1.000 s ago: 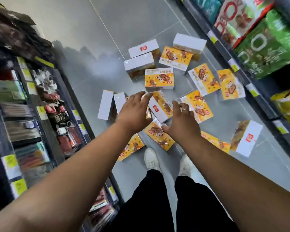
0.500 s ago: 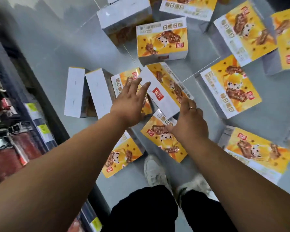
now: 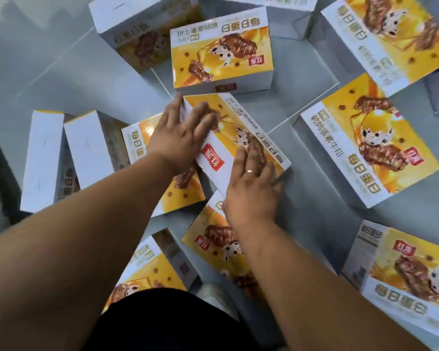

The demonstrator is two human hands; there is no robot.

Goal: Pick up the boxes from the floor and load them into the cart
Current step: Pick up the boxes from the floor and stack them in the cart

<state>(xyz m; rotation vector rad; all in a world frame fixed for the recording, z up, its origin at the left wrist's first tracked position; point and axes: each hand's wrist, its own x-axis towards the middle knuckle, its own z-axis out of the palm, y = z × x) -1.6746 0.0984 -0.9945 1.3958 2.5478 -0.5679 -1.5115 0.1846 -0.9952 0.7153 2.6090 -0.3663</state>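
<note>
The box [image 3: 238, 133] looks like light, stiff, glossy card that could slip, so I'd squeeze it by its two short ends rather than its faces. It sits tilted between the hands, propped on other boxes [image 3: 188, 196]. The left hand [image 3: 180, 140] lies flat, fingers straight, on its far end, and the right hand [image 3: 251, 198] curls over its near end.

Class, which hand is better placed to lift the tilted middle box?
Probably right: the right hand bends its fingers over the tilted box, thumb by its near edge, while the left hand lies flat with straight fingers.
</note>
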